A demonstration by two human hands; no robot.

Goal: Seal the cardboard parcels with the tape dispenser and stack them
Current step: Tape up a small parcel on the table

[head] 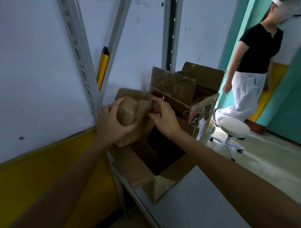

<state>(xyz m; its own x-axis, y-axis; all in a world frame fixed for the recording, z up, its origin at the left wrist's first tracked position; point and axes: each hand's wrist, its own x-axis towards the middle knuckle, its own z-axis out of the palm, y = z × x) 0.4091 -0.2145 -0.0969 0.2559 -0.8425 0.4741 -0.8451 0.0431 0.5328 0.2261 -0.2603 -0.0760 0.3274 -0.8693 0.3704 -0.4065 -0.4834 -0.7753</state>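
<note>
grey worktop [192, 197] by a white wall; both hands' fingers, left hand [110, 123] and right hand [163, 116], grip a small cardboard parcel [134, 112] above an open carton [158, 164].

open box [158, 158] cavity free, shelf upright [81, 61] crowds left

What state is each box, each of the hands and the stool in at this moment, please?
small parcel: held in both hands, top flaps folded down with a gap between them
left hand: grips the small parcel's left end
right hand: pinches the small parcel's right flap
large box: open, flaps spread outward
printed box: open, flaps standing up
stool: upright on the floor
</note>
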